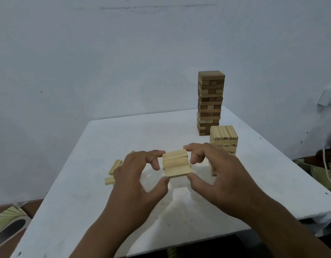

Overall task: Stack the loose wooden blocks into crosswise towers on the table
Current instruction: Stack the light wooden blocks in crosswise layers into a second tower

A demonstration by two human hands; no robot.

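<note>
Pale wooden blocks [176, 163], three side by side, are held up over the middle of the white counter [97, 183] between both hands. The left hand [135, 181] pinches the left ends of the set, its forefinger at the far corner and its thumb at the near corner. The right hand [218, 172] grasps the right ends the same way, forefinger on the far block and thumb under the near one. So each grip is closed on the blocks, and the set looks raised off the counter surface.

Behind the right hand stands a short tower [224, 139] of the same pale wood, with numbers printed on the block ends; its lower part is hidden by the hand. Just behind that, near the far edge, rises a tall tower [210, 103] of darker brown blocks laid crosswise. A few loose blocks [114, 169] lie on the counter to the left, partly covered by the left hand.
</note>
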